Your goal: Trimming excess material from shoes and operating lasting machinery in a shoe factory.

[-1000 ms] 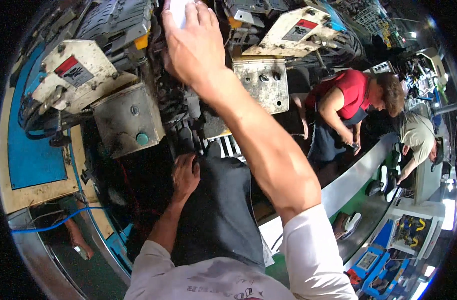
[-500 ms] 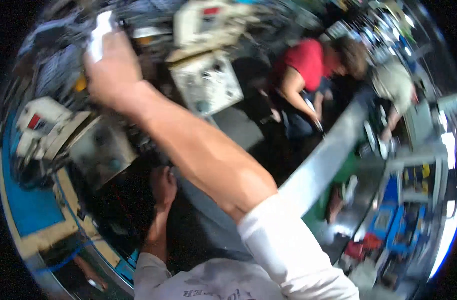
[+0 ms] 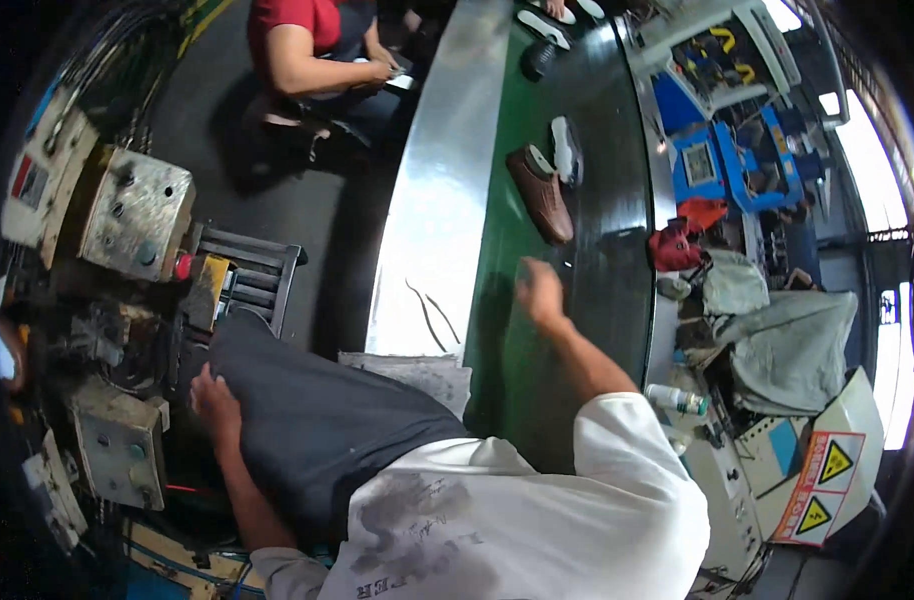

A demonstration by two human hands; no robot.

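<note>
My right hand [image 3: 542, 292] is over the green conveyor belt [image 3: 492, 385], with its fingers stretched forward and nothing seen in them. Just beyond it lies a brown lace-up shoe [image 3: 545, 200], apart from the hand. A white-and-grey shoe sole [image 3: 566, 152] rests against the shoe's far right side. My left hand [image 3: 215, 405] hangs low beside my dark-clothed thigh, its fingers loosely spread, near the machine on the left. On the shiny metal ledge [image 3: 417, 210] along the belt lies a thin two-armed tool [image 3: 437, 318], like slim tongs.
Machine control boxes [image 3: 137, 215] stand at the left beside a slatted metal rack [image 3: 262, 275]. A co-worker in a red top [image 3: 307, 40] sits beyond. More soles [image 3: 545, 28] lie far along the belt. A spray can [image 3: 677, 400] and a cloth-covered machine [image 3: 787, 350] are at the right.
The view has turned right, from the machines toward the belt. My right arm, earlier stretched toward the machines at the upper left with something bright white at the hand, now reaches over the belt.
</note>
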